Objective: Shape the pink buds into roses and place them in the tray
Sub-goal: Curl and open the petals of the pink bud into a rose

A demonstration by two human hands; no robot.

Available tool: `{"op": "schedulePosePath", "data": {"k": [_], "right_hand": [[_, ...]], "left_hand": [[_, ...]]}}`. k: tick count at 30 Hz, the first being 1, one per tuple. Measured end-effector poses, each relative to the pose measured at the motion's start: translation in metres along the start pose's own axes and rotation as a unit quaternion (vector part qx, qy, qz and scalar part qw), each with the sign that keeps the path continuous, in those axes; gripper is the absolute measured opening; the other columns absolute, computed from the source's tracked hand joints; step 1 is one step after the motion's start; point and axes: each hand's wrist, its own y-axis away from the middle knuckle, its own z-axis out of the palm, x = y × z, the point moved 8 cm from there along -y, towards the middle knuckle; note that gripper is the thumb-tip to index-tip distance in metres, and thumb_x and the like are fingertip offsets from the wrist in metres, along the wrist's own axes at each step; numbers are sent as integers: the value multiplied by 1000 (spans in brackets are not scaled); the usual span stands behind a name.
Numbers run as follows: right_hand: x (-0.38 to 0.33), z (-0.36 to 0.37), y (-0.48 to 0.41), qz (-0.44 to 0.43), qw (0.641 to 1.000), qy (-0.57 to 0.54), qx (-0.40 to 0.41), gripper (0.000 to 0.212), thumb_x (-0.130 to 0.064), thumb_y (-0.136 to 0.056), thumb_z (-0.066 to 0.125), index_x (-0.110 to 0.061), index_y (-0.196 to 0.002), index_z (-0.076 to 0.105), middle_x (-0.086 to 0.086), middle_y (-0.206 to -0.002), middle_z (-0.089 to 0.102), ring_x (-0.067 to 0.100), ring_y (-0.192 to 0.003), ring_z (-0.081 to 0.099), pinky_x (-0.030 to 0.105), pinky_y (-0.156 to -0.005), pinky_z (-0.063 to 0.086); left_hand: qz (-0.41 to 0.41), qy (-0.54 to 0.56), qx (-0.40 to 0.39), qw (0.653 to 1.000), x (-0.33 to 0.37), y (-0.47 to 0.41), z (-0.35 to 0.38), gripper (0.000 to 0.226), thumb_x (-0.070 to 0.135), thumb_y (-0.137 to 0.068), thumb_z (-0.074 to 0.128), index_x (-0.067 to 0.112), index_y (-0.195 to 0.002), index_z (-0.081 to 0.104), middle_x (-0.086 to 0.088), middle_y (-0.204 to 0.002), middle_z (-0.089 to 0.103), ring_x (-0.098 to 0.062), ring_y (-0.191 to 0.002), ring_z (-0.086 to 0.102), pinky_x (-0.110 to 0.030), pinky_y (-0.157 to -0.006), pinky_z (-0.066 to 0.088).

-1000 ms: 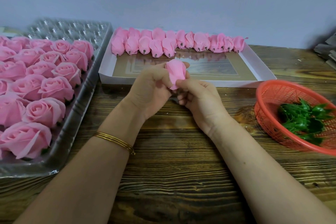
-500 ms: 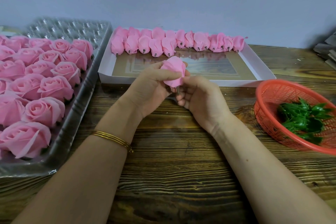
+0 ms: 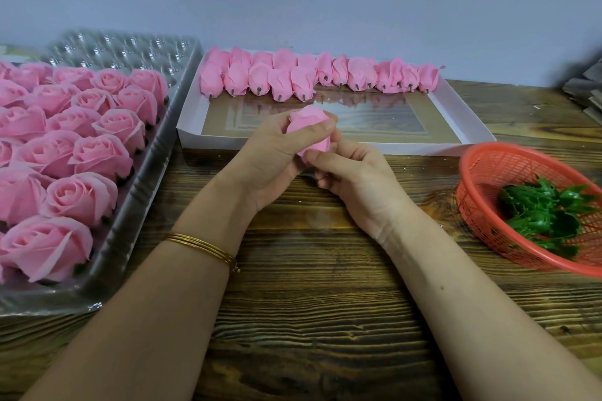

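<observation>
Both your left hand [image 3: 277, 156] and right hand [image 3: 355, 179] curl round one pink bud [image 3: 308, 127], not yet opened, while finished roses [image 3: 81, 198] fill most of the clear tray [image 3: 130, 238] left of your hands and a row of unshaped buds [image 3: 306, 75] lies in the white box [image 3: 469, 120] just beyond them.

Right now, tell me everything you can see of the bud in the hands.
The bud is pink, made of soft matte petals that look like foam or thin paper, wrapped closely into a rounded, closed head. It is held above the table, just in front of the near rim of the box. The left hand grips it with the thumb across its front. The right hand pinches its lower edge. The fingers hide its base.
</observation>
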Motion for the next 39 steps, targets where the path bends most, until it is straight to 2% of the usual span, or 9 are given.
{"op": "schedulePosePath", "data": {"k": [2,8,12,17,20,26,33,36,39], "right_hand": [[0,1,1,-6,1000,-2,-6,10,2,-85,64,-5,-79,66,5,-67,51,9,-61,43,21,-61,33],[0,1,1,-14,1000,9,9,10,-1,-83,68,2,-93,66,11,-75,52,10,-63,45,21,-61,36],[1,-3,0,-18,999,20,33,4,-7,-82,71,-5,-82,68,7,-69,53,9,-61,47,21,-60,38],[3,-2,0,-12,999,20,24,5,-6,-82,71,-4,-78,69,7,-67,56,10,-61,47,21,-60,39],[3,-2,0,-14,999,26,21,3,-5,-81,73,-5,-80,70,1,-62,57,9,-59,48,18,-58,40],[3,-3,0,-13,999,8,35,8,-8,-81,73,-3,-86,69,6,-69,58,10,-61,48,21,-60,40],[2,-2,1,-12,999,26,19,4,-4,-84,69,0,-84,69,16,-78,55,14,-67,47,27,-67,38],[2,-1,0,-13,1000,23,13,4,-3,-83,68,-4,-79,68,10,-70,56,12,-65,48,26,-66,38],[2,-1,0,-22,999,33,14,11,-1,-80,73,-3,-88,68,-4,-62,60,7,-60,52,20,-61,41]], "left_hand": [[6,-5,-2,1000,0,-1,1,7,19,-84,66,15,-84,71,-2,-77,65,-14,-76,61,-33,-61,49],[26,-38,32,998,0,-2,-2,22,24,-86,66,20,-65,70,-2,-69,61,-18,-79,59,-34,-65,49],[31,-38,34,998,1,-1,-1,24,24,-87,65,19,-64,68,-4,-72,62,-19,-73,58,-32,-60,48],[24,-22,21,999,3,0,2,25,24,-90,62,22,-66,71,-3,-68,58,-24,-82,54,-35,-69,46],[12,2,20,1000,2,0,2,26,20,-93,60,22,-71,74,0,-69,63,-18,-80,58,-36,-71,45],[20,-6,44,999,0,-1,-1,24,18,-91,63,22,-71,76,-1,-69,65,-25,-91,56,-40,-75,45],[3,-4,3,1000,-1,-1,2,15,23,-85,65,19,-75,75,1,-67,62,-14,-71,58,-33,-61,44],[13,-3,21,1000,0,-1,0,18,19,-95,59,14,-83,71,0,-67,59,-15,-65,56,-34,-55,42],[29,-11,56,998,0,-1,-2,20,16,-98,56,14,-83,69,1,-66,61,-18,-74,57,-37,-66,46]]}}
